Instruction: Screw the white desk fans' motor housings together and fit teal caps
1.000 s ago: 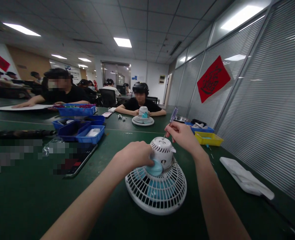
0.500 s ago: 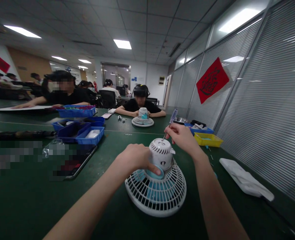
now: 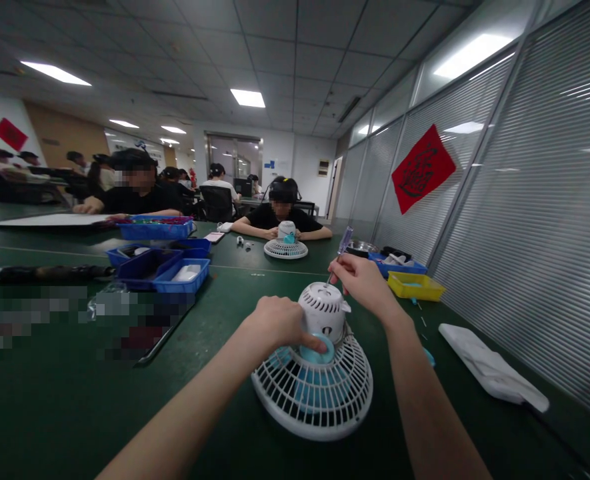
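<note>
A white electric fan (image 3: pixel 321 308) with a round grille and light-blue blades stands face down on the green table. My left hand (image 3: pixel 282 320) is wrapped around the left side of its motor housing, the thumb lying on a light-blue round part (image 3: pixel 319 352). In my right hand (image 3: pixel 355 275) is a screwdriver (image 3: pixel 345 239) with a clear purplish handle, held between closed fingers at a tilt. Its shaft points down to the top of the housing, near the holes there. The tip is too small to make out clearly.
Blue bins (image 3: pixel 181 273) stand to the left, behind a phone-like dark slab. On the right are a yellow bin (image 3: pixel 415 287), a white fan base part (image 3: pixel 492 367) and small loose pieces. Across the table a person holds another fan (image 3: pixel 285 248).
The camera view has shifted slightly, so most things sit a little lower. Both hands keep their hold on the fan and screwdriver. The person at the left has drawn a hand back.
</note>
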Action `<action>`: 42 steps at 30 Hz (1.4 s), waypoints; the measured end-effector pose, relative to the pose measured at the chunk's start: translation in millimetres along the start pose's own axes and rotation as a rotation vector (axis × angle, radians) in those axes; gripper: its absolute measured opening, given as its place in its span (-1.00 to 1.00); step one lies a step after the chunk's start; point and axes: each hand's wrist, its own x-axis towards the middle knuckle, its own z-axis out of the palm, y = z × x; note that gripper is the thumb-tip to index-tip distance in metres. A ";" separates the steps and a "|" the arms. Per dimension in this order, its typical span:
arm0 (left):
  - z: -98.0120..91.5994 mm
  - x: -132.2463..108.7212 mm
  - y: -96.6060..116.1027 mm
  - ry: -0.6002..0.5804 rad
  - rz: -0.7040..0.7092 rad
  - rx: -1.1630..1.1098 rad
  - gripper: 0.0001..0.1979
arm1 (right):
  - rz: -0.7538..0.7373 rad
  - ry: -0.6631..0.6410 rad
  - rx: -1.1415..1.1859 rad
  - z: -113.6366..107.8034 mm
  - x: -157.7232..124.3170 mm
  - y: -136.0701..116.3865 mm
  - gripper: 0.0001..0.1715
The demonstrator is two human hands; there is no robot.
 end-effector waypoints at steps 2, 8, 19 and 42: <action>0.1 -1.0 -0.9 -0.007 0.004 -0.015 -0.23 | 0.004 0.005 -0.006 0.7 0.3 -0.4 -0.78; -0.9 -0.7 -10.1 -0.052 -0.025 -0.020 -0.11 | 0.002 0.026 -0.036 2.3 1.1 -1.4 -0.76; 7.6 19.5 -31.0 -0.150 0.134 -0.204 0.07 | -0.044 0.002 -0.027 -0.7 -2.1 -7.0 -0.72; 12.2 23.7 -31.4 -0.137 0.194 -0.438 0.28 | 0.034 -0.006 0.174 -2.9 -2.6 -8.6 -0.82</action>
